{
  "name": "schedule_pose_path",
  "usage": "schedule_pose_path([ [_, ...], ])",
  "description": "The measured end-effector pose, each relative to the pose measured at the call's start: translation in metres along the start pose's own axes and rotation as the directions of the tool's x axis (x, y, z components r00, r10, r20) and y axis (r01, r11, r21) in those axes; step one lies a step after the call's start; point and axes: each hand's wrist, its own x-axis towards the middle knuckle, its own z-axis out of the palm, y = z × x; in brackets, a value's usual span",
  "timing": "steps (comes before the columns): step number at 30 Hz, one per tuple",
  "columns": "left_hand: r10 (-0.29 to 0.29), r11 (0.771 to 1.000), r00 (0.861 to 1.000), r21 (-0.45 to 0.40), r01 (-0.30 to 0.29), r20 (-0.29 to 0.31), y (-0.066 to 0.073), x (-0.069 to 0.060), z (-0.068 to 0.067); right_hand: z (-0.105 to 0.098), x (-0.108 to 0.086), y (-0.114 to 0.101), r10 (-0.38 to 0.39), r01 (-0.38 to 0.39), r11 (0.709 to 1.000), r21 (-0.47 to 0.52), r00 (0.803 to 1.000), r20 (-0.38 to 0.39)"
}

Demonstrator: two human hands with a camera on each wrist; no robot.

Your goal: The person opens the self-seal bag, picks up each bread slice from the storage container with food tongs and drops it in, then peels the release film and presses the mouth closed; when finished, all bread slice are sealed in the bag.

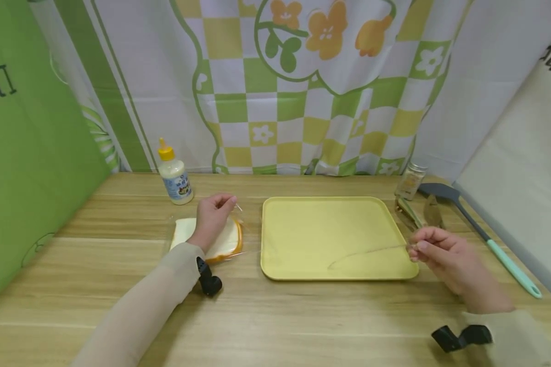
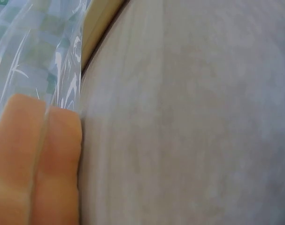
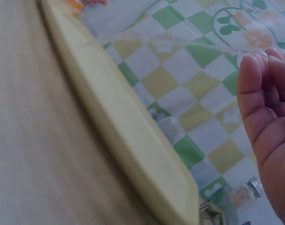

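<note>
Slices of white bread (image 1: 229,243) with a brown crust lie in a clear plastic bag (image 2: 32,61) on the left of the table. Above the bread, my left hand (image 1: 213,216) pinches the bag's clear film between thumb and fingers. In the left wrist view, two of its fingers (image 2: 60,154) lie against the film. A thin, see-through strip of plastic (image 1: 369,250) stretches over the yellow tray (image 1: 321,234). My right hand (image 1: 454,262) pinches one end of this strip near the tray's right front corner. The strip's far end hangs free, curving downward.
A squeeze bottle (image 1: 176,183) with a yellow cap stands behind the bread. At the back right are a small glass jar (image 1: 410,182), tongs (image 1: 408,212) and a dark spatula with a turquoise handle (image 1: 514,269). A patterned curtain (image 1: 275,109) hangs behind the wooden table (image 1: 303,321).
</note>
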Motion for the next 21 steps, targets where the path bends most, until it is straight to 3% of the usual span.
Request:
schedule_pose_path([
  [4,-0.002,1.000,1.000,-0.008,0.002,0.001,0.001,-0.001,0.000,0.002,-0.009,0.007,0.145,-0.138,0.988,-0.064,0.983,0.109],
  [6,0.002,1.000,1.000,-0.007,-0.002,0.001,0.001,-0.001,0.000,0.004,-0.011,0.010,0.229,-0.214,0.971,-0.102,0.959,0.165],
  [9,0.002,1.000,1.000,-0.006,-0.002,0.000,0.000,-0.002,0.000,0.007,-0.015,0.014,0.337,-0.306,0.936,-0.175,0.922,0.189],
  [16,-0.014,1.000,1.000,-0.006,0.014,-0.001,0.001,-0.002,0.000,0.012,-0.018,0.017,0.542,-0.490,0.816,-0.305,0.833,0.113],
  [19,-0.014,1.000,1.000,-0.006,0.014,-0.002,0.001,-0.002,0.000,0.013,-0.019,0.017,0.586,-0.536,0.780,-0.324,0.806,0.076],
  [21,-0.011,1.000,1.000,-0.008,0.011,-0.001,0.000,-0.001,0.000,0.012,-0.020,0.016,0.597,-0.545,0.758,-0.359,0.801,0.045],
])
